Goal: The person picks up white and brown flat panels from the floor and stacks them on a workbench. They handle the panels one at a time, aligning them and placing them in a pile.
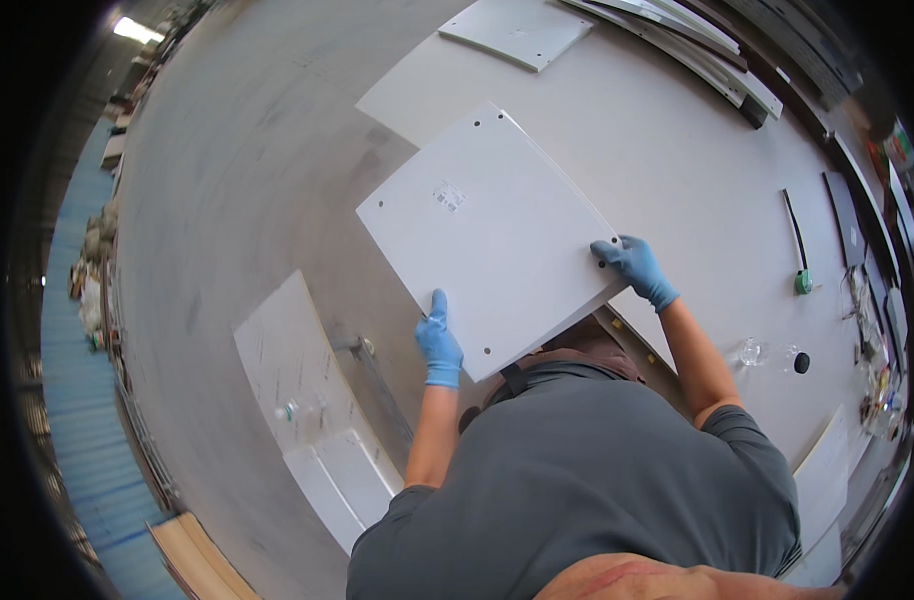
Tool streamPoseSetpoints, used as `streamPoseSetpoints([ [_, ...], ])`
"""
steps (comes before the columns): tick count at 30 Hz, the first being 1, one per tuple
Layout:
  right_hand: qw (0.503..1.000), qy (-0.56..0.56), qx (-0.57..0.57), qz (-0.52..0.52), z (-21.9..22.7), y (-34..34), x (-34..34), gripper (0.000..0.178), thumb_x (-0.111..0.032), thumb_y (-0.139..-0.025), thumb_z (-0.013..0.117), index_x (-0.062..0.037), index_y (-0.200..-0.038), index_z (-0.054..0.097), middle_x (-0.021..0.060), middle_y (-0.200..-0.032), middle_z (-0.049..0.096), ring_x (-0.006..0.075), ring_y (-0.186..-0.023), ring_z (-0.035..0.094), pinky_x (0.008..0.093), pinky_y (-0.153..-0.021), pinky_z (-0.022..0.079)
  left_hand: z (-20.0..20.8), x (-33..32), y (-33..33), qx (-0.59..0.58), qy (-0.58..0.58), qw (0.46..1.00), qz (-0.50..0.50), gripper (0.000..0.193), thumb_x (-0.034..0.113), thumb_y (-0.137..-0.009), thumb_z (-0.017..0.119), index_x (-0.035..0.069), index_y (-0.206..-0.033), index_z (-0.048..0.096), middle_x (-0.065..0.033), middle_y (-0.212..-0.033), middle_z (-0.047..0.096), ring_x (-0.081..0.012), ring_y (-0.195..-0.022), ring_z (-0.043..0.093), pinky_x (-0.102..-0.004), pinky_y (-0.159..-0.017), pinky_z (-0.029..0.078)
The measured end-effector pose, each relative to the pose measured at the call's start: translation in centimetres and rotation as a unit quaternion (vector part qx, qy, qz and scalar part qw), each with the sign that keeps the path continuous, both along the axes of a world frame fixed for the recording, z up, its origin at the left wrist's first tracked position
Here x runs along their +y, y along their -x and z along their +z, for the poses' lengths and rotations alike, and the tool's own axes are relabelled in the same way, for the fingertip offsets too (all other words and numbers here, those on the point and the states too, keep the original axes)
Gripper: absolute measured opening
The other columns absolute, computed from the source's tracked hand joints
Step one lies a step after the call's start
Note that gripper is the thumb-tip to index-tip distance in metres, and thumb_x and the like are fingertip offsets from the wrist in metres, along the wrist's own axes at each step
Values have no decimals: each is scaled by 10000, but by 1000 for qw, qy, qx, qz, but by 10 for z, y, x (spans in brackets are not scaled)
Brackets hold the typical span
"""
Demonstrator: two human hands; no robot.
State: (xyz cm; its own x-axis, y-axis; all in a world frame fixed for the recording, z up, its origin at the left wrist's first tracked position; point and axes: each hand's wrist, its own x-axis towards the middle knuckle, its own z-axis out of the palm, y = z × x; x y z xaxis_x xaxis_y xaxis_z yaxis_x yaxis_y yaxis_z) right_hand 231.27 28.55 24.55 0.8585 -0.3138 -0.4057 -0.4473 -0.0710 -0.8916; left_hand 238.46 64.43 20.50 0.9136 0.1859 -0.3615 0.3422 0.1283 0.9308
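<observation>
A flat white panel (497, 230) with small dark holes near its corners and a printed label is held up in front of me, between both hands. My left hand (438, 345), in a blue glove, grips its near left edge, the thumb lying on the top face. In a matching glove, my right hand (635, 268) closes on the right corner, with the thumb beside two holes. The fingers beneath the panel are hidden on both sides. Part of the panel overlaps a large pale tabletop (677, 160) behind it.
On the tabletop lie another white panel (517, 30), stacked long strips (677, 40), a green tape measure (803, 282) and a clear bottle with a black cap (800, 362). At left, a lower white board (302, 370) bears a clear bottle (292, 411); a metal leg (382, 385) stands beside it.
</observation>
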Motion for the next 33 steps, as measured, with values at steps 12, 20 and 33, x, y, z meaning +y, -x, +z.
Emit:
streamPoseSetpoints([
  [12, 992, 73, 53, -86, -26, -291, -122, 566, -550, -835, 700, -9, -991, 760, 96, -941, 746, 214, -895, 688, 325, -864, 517, -24, -150, -339, -8, 19, 997, -68, 440, 377, -946, 767, -51, -1027, 702, -67, -955, 700, -156, -822, 658, -340, -742, 581],
  [20, 977, 182, 59, -96, -49, -453, -221, 631, -599, -821, 702, -29, -1083, 766, 126, -1018, 768, 261, -970, 717, 357, -912, 525, -67, -250, -504, 4, 81, 993, -83, 447, 344, -944, 771, -57, -1116, 671, -105, -1057, 703, -211, -872, 690, -358, -770, 601],
  [33, 940, 280, 139, -138, -70, -638, -330, 567, -563, -868, 681, -72, -1145, 744, 135, -1119, 749, 304, -1076, 692, 391, -963, 513, -78, -375, -666, 74, 61, 992, -81, 543, 428, -960, 727, -79, -1135, 650, -145, -1084, 696, -256, -871, 682, -401, -780, 609],
])
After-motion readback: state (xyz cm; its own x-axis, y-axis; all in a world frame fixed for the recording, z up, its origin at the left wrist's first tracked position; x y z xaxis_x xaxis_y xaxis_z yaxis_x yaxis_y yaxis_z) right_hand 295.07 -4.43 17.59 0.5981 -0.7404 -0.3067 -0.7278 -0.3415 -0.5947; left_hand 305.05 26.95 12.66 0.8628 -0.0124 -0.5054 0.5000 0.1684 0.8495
